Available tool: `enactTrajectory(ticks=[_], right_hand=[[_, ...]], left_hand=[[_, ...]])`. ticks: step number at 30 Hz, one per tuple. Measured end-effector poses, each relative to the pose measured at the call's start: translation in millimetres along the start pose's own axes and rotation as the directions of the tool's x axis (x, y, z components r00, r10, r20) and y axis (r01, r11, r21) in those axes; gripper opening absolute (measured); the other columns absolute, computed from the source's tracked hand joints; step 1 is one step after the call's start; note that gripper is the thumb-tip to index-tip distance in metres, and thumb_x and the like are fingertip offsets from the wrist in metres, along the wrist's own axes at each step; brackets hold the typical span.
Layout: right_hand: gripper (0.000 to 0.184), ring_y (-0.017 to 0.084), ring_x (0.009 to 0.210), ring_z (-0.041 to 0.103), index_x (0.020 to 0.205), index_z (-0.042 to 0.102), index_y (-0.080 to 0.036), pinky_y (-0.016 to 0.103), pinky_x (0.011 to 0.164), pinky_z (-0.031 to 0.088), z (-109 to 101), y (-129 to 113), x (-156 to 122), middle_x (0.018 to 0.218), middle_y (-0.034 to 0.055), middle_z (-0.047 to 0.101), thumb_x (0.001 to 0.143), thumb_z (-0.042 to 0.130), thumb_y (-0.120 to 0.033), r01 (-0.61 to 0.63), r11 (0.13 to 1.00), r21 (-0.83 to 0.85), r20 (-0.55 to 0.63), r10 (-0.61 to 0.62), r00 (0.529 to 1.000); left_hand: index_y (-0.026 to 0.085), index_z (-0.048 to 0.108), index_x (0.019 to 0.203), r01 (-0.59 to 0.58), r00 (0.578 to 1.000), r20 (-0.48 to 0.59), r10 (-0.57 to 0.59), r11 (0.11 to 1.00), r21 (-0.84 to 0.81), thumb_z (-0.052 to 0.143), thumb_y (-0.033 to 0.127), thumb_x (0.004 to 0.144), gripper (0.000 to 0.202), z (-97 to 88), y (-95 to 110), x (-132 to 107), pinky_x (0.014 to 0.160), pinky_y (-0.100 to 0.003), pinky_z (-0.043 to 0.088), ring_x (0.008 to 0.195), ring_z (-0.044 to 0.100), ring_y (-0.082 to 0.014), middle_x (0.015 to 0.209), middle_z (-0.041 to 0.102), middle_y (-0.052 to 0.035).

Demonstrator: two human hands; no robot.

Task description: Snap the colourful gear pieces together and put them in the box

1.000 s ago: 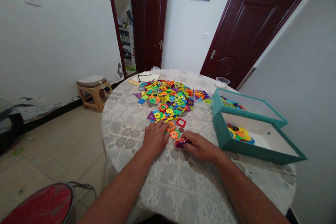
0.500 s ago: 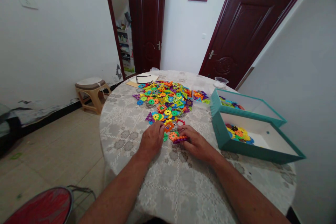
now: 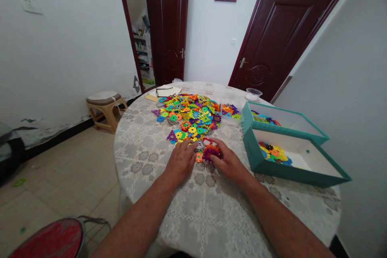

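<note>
Beside the front of a heap of colourful flower- and gear-shaped plastic pieces (image 3: 193, 115), both hands work low over the table. My right hand (image 3: 227, 161) grips a small stack of purple snowflake pieces (image 3: 211, 154) between thumb and fingers, with red and orange pieces against its upper side. My left hand (image 3: 181, 160) is palm down, fingers stretched forward, fingertips beside a grey piece (image 3: 200, 146); its palm and thumb are partly hidden. An orange flower piece (image 3: 199, 157) lies between the hands.
At right stand two teal boxes (image 3: 298, 175) with pieces inside. A clear tray of pieces (image 3: 231, 111) sits beside the heap. Glasses (image 3: 164, 90) rest on paper at the back left, and a clear bowl (image 3: 254, 93) stands at the back right of the round table.
The orange piece by my left hand is now against the stack in my right hand. My left fingers have spread forward, and the purple stack has tilted to show its face.
</note>
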State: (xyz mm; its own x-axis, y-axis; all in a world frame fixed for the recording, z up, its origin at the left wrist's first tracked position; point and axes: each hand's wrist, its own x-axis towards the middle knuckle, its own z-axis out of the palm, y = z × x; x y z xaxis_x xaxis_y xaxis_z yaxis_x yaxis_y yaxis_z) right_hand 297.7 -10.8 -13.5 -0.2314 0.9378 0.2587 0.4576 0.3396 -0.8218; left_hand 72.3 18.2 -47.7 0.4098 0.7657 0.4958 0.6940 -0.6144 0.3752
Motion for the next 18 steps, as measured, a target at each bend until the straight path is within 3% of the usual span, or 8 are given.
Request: enactTrajectory(ticks=[3,6,12,18], right_hand=[[0.030,0.022,0.097,0.068,0.120,0.068,-0.024,0.037,0.089,0.052,-3.3,9.4,3.2,0.109,0.0057,0.075,0.091,0.061,-0.022,-0.003,1.000,-0.027,-0.037,0.002,0.999],[0.025,0.022,0.097,0.067,0.113,0.070,-0.024,0.037,0.090,0.051,-4.0,16.2,4.3,0.107,0.0047,0.075,0.090,0.061,-0.021,0.003,0.998,-0.062,-0.065,-0.007,0.998],[0.024,0.022,0.098,0.064,0.112,0.070,-0.023,0.036,0.091,0.051,-3.4,19.3,3.4,0.106,0.0047,0.072,0.091,0.059,-0.018,0.025,0.994,-0.102,-0.027,-0.028,0.999],[0.027,0.022,0.099,0.061,0.111,0.071,-0.021,0.036,0.093,0.049,-5.0,13.9,4.0,0.106,0.0053,0.069,0.089,0.058,-0.013,0.094,0.979,-0.181,-0.001,-0.096,0.995]], left_hand=[[0.025,0.064,0.131,0.051,0.993,0.095,-0.064,0.990,0.133,0.060,0.028,0.099,0.032,-1.2,10.6,2.8,0.110,-0.051,0.044,0.130,0.051,-0.0318,0.144,0.057,-0.0121],[0.023,0.066,0.114,0.081,0.987,0.125,-0.102,0.984,0.161,0.063,0.032,0.098,0.018,-2.7,16.7,4.8,0.106,-0.047,0.045,0.124,0.053,-0.0296,0.135,0.060,-0.0113],[0.022,0.058,0.096,0.135,0.989,0.049,-0.140,0.987,0.090,0.065,0.023,0.094,0.008,-0.6,10.2,4.7,0.093,-0.039,0.049,0.105,0.056,-0.0251,0.109,0.061,-0.0079],[0.021,0.058,0.098,0.110,0.993,-0.033,-0.111,0.993,-0.044,0.051,0.022,0.100,0.007,2.0,2.5,3.2,0.091,-0.039,0.049,0.099,0.058,-0.0253,0.099,0.063,-0.0079]])
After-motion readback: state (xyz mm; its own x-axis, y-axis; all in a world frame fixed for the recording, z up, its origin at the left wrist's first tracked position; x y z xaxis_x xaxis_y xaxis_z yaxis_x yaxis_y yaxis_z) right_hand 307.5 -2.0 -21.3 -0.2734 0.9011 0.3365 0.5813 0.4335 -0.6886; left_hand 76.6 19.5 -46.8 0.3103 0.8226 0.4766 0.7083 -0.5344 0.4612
